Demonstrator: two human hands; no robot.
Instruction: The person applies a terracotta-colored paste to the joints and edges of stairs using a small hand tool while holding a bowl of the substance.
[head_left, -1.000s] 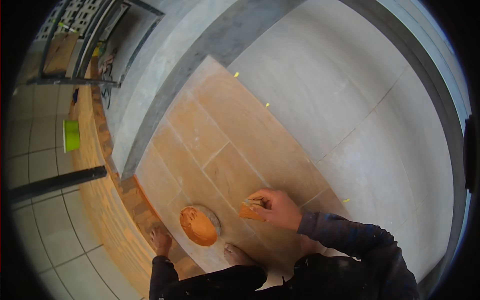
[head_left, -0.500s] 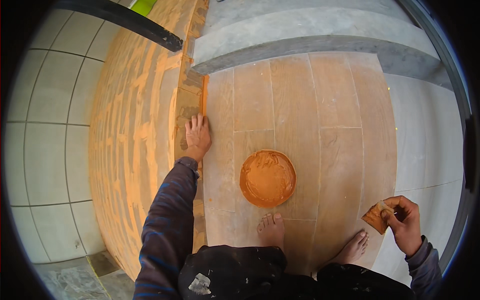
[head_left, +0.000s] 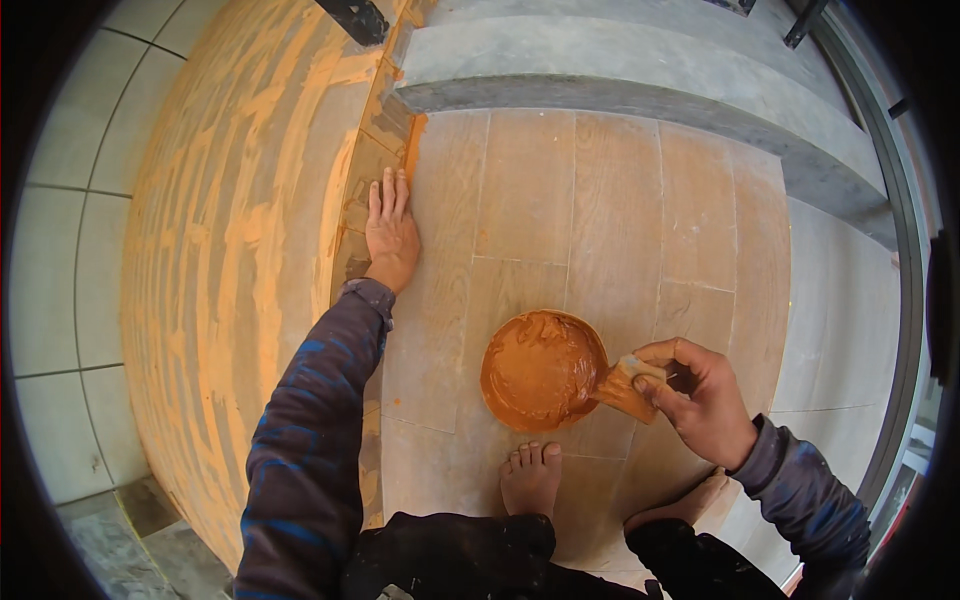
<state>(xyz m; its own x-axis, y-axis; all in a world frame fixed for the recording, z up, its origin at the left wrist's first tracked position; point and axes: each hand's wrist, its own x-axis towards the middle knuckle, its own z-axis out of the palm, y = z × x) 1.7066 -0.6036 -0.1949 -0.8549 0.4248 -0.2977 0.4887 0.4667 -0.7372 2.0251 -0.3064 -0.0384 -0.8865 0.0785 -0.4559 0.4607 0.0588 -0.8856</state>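
Note:
My left hand (head_left: 392,232) lies flat with fingers stretched along the narrow side (head_left: 376,145) of a raised surface, which is smeared with orange paste. Between the fingers of my right hand (head_left: 708,405) is a small flat spreader (head_left: 628,396), coated in the same orange. Its tip is at the right rim of a round shallow bowl (head_left: 487,392); whether it touches I cannot tell. Thick orange paste (head_left: 540,365) covers the bowl's inside. The bowl stands on the wood-look tile floor (head_left: 520,215), just beyond my bare left foot (head_left: 530,480).
To the left, the raised surface (head_left: 225,260) is streaked with orange in long bands, with pale wall tiles (head_left: 45,270) past it. A grey concrete step (head_left: 620,85) crosses the far side. A dark post (head_left: 356,18) stands at the far left, and a metal frame (head_left: 905,300) runs along the right.
My right hand has brought the spreader leftward and a little away from me to the bowl's right rim. My left hand still lies against the raised side. The view has shifted slightly.

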